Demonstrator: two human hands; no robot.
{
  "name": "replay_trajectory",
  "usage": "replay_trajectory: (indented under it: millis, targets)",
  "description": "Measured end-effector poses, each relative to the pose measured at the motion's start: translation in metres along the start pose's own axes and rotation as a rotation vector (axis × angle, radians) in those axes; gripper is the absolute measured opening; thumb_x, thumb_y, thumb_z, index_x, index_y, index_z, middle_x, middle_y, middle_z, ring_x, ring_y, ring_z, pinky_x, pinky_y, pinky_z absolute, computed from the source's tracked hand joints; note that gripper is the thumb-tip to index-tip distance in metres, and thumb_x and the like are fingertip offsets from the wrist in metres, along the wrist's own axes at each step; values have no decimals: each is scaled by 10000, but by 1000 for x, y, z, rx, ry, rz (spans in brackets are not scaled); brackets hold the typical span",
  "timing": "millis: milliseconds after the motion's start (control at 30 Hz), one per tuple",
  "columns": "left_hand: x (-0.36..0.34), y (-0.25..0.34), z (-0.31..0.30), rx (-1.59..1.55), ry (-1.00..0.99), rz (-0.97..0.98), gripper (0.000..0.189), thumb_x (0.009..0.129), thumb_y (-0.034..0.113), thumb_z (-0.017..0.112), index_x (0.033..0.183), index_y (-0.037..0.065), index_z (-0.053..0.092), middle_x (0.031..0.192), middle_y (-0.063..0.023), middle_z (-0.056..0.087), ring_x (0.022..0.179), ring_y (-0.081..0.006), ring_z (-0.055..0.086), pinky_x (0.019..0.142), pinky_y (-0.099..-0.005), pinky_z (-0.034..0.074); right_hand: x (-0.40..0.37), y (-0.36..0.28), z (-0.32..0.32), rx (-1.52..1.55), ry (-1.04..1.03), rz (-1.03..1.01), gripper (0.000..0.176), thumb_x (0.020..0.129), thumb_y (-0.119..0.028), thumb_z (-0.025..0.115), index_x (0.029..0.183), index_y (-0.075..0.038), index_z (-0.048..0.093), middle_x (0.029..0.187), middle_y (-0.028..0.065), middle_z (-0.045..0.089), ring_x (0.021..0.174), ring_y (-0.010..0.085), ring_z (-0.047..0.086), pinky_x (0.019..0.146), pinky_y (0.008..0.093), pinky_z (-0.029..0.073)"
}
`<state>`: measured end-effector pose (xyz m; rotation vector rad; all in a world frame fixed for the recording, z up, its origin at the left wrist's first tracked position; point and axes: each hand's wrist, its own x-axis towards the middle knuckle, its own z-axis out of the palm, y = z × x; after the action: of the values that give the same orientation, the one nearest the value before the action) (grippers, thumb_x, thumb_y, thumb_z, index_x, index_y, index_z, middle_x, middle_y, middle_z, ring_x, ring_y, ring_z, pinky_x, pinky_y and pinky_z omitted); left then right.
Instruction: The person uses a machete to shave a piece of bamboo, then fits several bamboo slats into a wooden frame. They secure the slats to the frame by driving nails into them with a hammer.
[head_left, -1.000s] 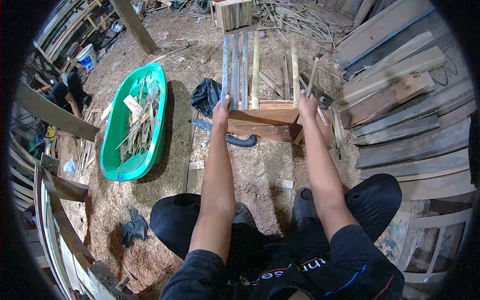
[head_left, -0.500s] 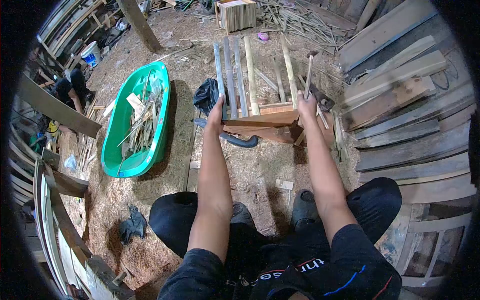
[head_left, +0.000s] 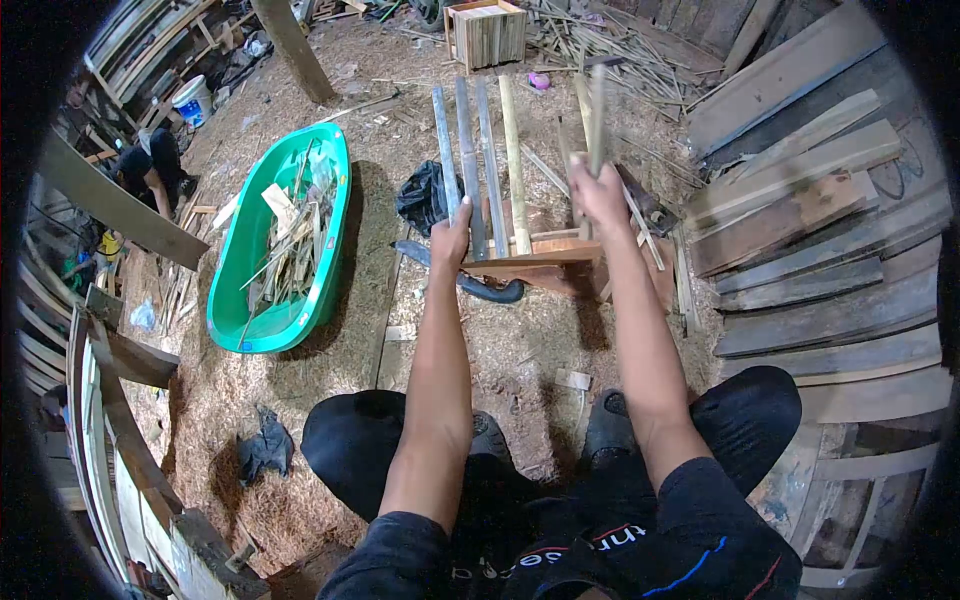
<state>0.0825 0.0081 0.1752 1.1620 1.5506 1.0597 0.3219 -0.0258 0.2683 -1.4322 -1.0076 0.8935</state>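
A wooden frame with long upright slats [head_left: 516,165] stands over the shavings in front of me, its brown board edge toward me. My left hand [head_left: 450,240] is closed around the frame's left end, thumb along the outermost greyish slat. My right hand [head_left: 600,200], at the frame's right side, is wrapped around a hammer [head_left: 598,125]; its handle points up and is blurred by motion, and its head cannot be made out. Behind the left hand lies a black plastic bag [head_left: 422,196]. A dark curved tool [head_left: 488,290] rests on the ground just below the frame.
To the left sits a green tub [head_left: 222,290] holding wood scraps. Boards [head_left: 800,260] are stacked along the right. A slatted crate [head_left: 486,38] and loose sticks lie at the back. A person [head_left: 150,170] crouches far left, near a white bucket [head_left: 192,100].
My right hand has shifted a little left and up with the hammer, which is now blurred. The frame has tilted slightly, and my left hand still grips it. The whole view has shifted slightly.
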Motion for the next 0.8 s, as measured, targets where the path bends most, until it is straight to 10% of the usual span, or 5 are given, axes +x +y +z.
replay_trajectory:
  millis: [800]
  targets:
    - [-5,-25,0,-42,-35,-8,644,874,573,686,849,-69,724,739,-73,662,706,-155,585,673,-322,482,-4,9,37,255,-113,213,173,1013,-166,504,974,-11,569,731,14,530,537,97,480,443,277,411]
